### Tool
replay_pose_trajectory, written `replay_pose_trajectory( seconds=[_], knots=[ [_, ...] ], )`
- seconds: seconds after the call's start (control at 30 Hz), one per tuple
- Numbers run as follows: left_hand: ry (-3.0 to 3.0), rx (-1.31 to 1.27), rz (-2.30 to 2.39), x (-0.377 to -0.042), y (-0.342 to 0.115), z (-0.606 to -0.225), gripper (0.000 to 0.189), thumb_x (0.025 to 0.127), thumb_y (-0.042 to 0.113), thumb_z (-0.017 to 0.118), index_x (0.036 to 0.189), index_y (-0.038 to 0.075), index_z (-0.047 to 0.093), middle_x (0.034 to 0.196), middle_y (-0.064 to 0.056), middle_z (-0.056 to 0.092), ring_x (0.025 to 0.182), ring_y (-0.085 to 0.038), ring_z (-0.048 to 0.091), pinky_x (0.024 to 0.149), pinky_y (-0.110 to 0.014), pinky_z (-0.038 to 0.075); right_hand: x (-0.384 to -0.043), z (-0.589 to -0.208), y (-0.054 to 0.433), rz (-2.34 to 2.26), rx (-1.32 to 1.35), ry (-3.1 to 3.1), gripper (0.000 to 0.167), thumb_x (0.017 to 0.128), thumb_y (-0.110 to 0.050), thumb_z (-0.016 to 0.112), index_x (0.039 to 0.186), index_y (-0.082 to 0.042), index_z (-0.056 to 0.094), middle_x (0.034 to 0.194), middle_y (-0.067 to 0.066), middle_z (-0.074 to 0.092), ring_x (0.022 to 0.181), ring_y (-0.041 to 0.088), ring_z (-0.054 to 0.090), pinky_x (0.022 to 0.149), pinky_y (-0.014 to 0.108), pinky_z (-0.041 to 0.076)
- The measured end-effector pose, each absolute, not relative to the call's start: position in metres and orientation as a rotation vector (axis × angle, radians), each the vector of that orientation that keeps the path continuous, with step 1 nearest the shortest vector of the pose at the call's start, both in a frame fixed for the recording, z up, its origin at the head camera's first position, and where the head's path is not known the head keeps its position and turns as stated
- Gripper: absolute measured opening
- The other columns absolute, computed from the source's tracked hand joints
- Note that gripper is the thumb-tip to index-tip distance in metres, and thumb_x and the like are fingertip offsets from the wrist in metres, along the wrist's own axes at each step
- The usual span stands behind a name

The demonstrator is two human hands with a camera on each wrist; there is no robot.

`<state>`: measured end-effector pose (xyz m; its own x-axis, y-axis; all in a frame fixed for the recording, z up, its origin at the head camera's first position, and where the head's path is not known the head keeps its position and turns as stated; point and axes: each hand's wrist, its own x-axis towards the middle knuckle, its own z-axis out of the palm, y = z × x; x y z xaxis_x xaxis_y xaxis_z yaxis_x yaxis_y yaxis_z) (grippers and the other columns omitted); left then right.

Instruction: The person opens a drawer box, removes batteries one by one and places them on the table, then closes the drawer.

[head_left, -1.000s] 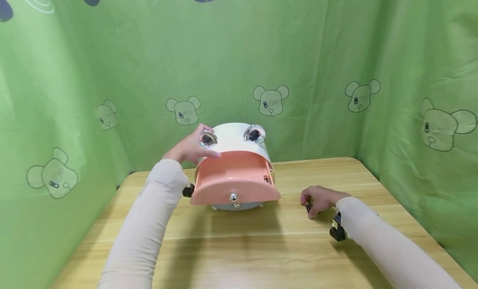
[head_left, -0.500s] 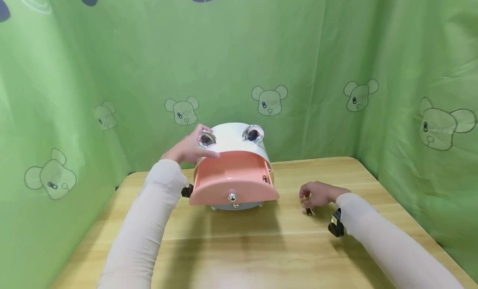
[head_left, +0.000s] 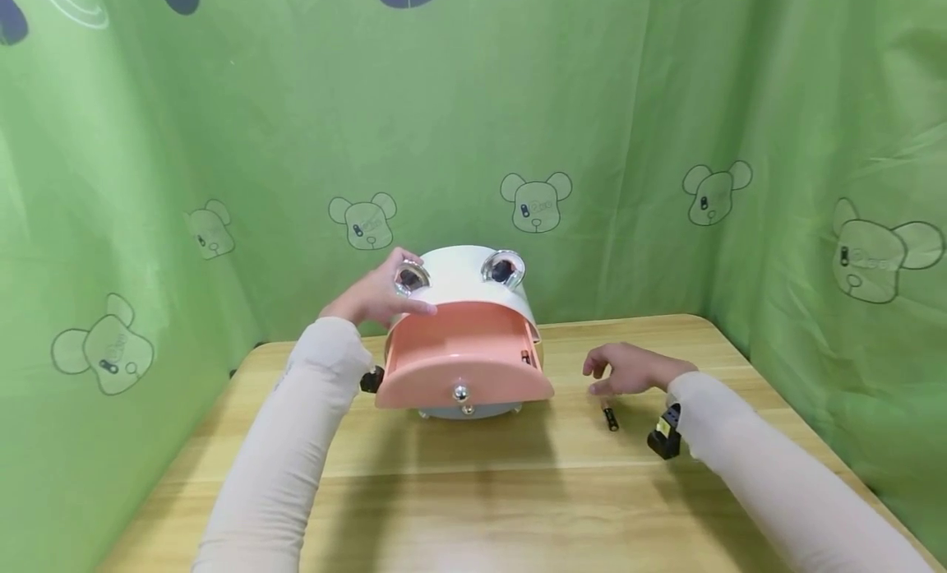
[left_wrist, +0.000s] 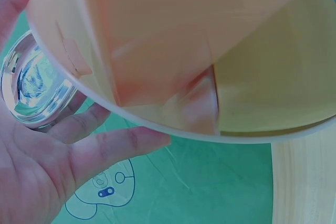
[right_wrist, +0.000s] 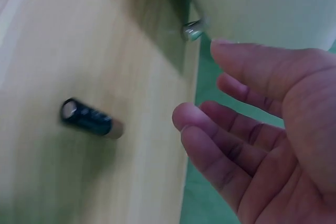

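Note:
A white frog-shaped storage box (head_left: pixel 457 270) with silver-ringed eyes stands on the table, its pink drawer (head_left: pixel 414 388) pulled out. My left hand (head_left: pixel 376 295) grips the box's upper left around one eye (left_wrist: pixel 37 85), thumb along the front rim. One small battery (head_left: pixel 526 357) lies inside the drawer at its right side. Another battery, black and copper (head_left: pixel 611 419), lies on the table to the right of the box. My right hand (head_left: pixel 629 369) hovers just beyond this battery (right_wrist: pixel 89 118), fingers loosely bent and apart from it, with nothing between them.
The wooden table (head_left: pixel 473 507) is bounded by a green curtain (head_left: pixel 444 129) with bear-face prints at the back and sides. A black wrist camera (head_left: pixel 664 433) hangs under the right wrist. Silver ball feet (right_wrist: pixel 193 29) support the box.
My right hand has let go of the battery and drawn up and away from it; the battery now lies on the table. My left hand and the box have stayed in place.

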<state>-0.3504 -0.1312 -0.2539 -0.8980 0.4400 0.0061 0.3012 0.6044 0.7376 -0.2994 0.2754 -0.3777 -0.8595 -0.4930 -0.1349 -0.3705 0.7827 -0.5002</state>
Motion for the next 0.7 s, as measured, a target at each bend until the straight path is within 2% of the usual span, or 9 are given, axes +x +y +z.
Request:
replay_pose_trajectory(
  seconds=[0.17,0.43,0.7],
  knots=[
    [2.641,0.616,1.181,-0.350,-0.132,-0.254,0.088,0.069,0.031,0.088,0.136,0.025,0.032,0.132,-0.014,0.045,0.107,-0.035,0.054,0.067,-0.040,0.059,-0.296,-0.361,0.265,-0.692,-0.770,2.732,0.023,0.089,-0.017,0.071,0.106,-0.004,0.063,0.098,0.004,0.061,0.091,0.022,0.058,0.074,0.034,0.052],
    [2.660,0.627,1.169,-0.350,-0.132,-0.253,0.088,0.069,0.033,0.088,0.136,0.024,0.032,0.132,-0.014,0.045,0.107,-0.035,0.054,0.070,-0.040,0.058,-0.292,-0.334,0.249,-0.701,-0.836,2.734,0.024,0.090,-0.018,0.069,0.108,-0.004,0.063,0.098,0.005,0.062,0.089,0.021,0.060,0.076,0.035,0.054],
    [2.667,0.634,1.164,-0.351,-0.132,-0.255,0.089,0.067,0.036,0.088,0.135,0.024,0.032,0.132,-0.014,0.046,0.107,-0.034,0.054,0.068,-0.039,0.058,-0.291,-0.317,0.239,-0.721,-0.886,2.734,0.021,0.090,-0.016,0.069,0.106,-0.003,0.064,0.095,0.003,0.063,0.085,0.018,0.062,0.072,0.030,0.055]
  ],
)
